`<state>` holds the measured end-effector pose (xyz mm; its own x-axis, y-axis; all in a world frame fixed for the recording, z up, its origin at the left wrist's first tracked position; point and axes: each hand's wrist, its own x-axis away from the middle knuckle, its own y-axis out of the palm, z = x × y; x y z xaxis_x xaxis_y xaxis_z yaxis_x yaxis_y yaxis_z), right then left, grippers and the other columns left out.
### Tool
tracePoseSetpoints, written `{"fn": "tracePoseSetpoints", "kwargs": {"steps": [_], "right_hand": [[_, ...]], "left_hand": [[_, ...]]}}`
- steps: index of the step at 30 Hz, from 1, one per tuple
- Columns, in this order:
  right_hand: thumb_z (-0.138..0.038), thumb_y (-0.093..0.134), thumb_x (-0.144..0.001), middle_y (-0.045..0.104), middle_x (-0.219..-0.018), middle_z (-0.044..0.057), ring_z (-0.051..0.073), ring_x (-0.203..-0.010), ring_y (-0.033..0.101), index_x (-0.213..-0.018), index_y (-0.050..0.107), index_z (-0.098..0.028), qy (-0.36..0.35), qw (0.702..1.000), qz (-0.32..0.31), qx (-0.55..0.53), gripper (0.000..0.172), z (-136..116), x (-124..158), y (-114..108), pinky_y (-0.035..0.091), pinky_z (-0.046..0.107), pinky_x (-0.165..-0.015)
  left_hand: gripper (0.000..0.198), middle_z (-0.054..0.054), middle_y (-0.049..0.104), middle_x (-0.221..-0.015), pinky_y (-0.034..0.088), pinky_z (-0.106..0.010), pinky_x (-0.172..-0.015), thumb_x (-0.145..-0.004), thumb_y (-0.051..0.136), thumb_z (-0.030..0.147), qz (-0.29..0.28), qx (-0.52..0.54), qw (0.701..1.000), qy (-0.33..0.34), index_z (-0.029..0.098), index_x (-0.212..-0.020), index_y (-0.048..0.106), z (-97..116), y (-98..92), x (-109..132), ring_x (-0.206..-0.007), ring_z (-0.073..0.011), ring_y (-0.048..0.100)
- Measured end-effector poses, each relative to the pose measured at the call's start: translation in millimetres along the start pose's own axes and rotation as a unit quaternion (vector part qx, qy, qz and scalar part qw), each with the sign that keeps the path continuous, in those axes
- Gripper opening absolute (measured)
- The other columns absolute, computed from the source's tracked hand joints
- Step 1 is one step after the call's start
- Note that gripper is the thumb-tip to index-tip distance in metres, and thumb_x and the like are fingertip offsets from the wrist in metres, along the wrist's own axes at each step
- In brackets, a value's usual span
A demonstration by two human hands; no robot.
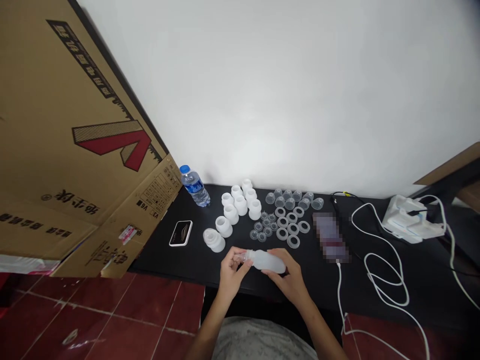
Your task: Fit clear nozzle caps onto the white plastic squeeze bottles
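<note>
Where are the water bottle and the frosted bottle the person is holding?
Frosted plastic bottle (268,261): head view, on its body.
Water bottle (195,186): head view, on its blue label.

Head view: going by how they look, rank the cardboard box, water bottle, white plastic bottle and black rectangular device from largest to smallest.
1. Cardboard box
2. Unsure: water bottle and white plastic bottle look alike, the white one being nearer the camera
3. Black rectangular device
</note>
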<state>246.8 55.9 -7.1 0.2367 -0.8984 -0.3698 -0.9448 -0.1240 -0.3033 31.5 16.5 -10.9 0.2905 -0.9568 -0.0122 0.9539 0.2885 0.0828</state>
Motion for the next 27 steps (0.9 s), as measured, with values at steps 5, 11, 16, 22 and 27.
{"fn": "tracePoseSetpoints", "kwargs": {"steps": [5,11,16,22,27], "right_hand": [[-0.067,0.063,-0.104,0.068,-0.062,-0.004,0.018,-0.037,0.061,-0.132,0.067,-0.024,0.188,0.974,-0.016,-0.126,0.051,1,2,2,0.045,0.025,-0.035],[-0.061,0.048,-0.113,0.073,-0.081,0.001,0.02,-0.058,0.067,-0.14,0.062,-0.024,0.128,0.984,-0.015,-0.124,0.048,2,0,-1,0.058,0.029,-0.052],[-0.051,0.06,-0.109,0.075,-0.111,0.008,0.022,-0.078,0.072,-0.137,0.065,-0.026,0.068,0.994,-0.02,-0.085,0.038,2,3,-5,0.063,0.031,-0.064],[-0.044,0.075,-0.103,0.075,-0.13,0.013,0.03,-0.118,0.076,-0.132,0.071,-0.028,0.023,0.991,-0.075,-0.109,0.033,-8,-2,-7,0.066,0.041,-0.096],[-0.046,0.085,-0.095,0.075,-0.135,0.015,0.033,-0.125,0.074,-0.125,0.075,-0.028,0.036,0.993,-0.05,-0.101,0.036,-7,-4,-6,0.067,0.044,-0.095]], "left_hand": [[0.046,-0.013,0.085,-0.113,0.065,-0.038,-0.093,-0.083,0.094,0.049,-0.072,-0.006,0.997,0.006,0.021,-0.113,0.071,9,-0.4,3,-0.107,-0.0291,0.082],[0.049,-0.016,0.082,-0.13,0.063,-0.044,-0.104,-0.089,0.09,0.045,-0.108,0.043,0.993,0.002,0.023,-0.127,0.067,10,-1.1,4,-0.121,-0.0308,0.08],[0.048,-0.005,0.08,-0.074,0.052,-0.023,-0.054,-0.097,0.075,0.065,-0.079,-0.034,0.996,-0.016,0.018,-0.105,0.074,3,-0.7,-1,-0.059,-0.0168,0.072],[0.061,0.006,0.055,-0.044,0.034,-0.019,-0.042,-0.094,0.07,0.076,-0.037,-0.03,0.998,-0.028,0.021,-0.072,0.06,0,1.3,-6,-0.036,-0.0086,0.045],[0.05,-0.007,0.081,-0.089,0.059,-0.026,-0.065,-0.079,0.092,0.062,-0.011,-0.026,0.999,0.017,0.019,-0.101,0.08,4,-1.7,-2,-0.073,-0.0198,0.075]]}}
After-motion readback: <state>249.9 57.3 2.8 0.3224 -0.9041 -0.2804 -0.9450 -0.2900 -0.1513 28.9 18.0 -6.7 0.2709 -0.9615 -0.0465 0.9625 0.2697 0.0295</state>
